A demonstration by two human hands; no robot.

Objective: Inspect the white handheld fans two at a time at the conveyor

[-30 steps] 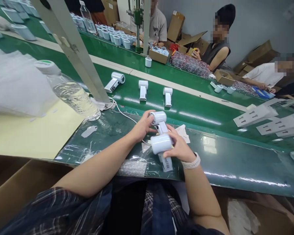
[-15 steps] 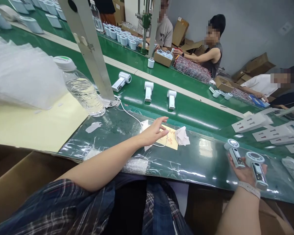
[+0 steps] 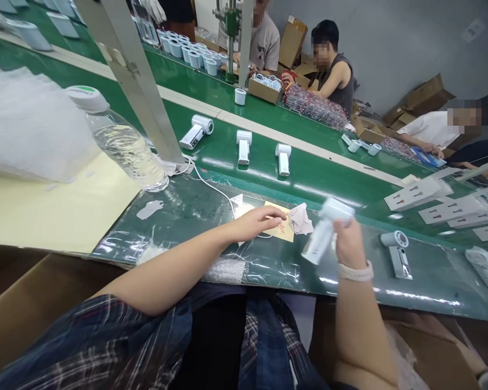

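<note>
My right hand (image 3: 348,241), with a pale band at the wrist, grips a white handheld fan (image 3: 318,244) by its round head. The fan is smeared by motion and held in the air above the bench, its handle slanting down to the left. A second handheld fan (image 3: 399,260) lies on the bench to the right of that hand. My left hand (image 3: 258,222) hovers at the yellow note (image 3: 284,232) with red writing, fingers loosely stretched and nothing in them. Beside the note is a crumpled white tissue (image 3: 301,219). A white cable (image 3: 215,188) runs under my left hand.
Three more fans, one of them here (image 3: 243,147), lie on the green belt (image 3: 329,187). A water bottle (image 3: 124,146) stands left by a metal post (image 3: 134,81) and stacked white sheets (image 3: 28,130). White boxes (image 3: 418,192) are at right. People work across the belt.
My right hand has moved left and up with one fan in its grip. The other fan that was by that hand now lies on the bench. My left hand has shifted slightly.
</note>
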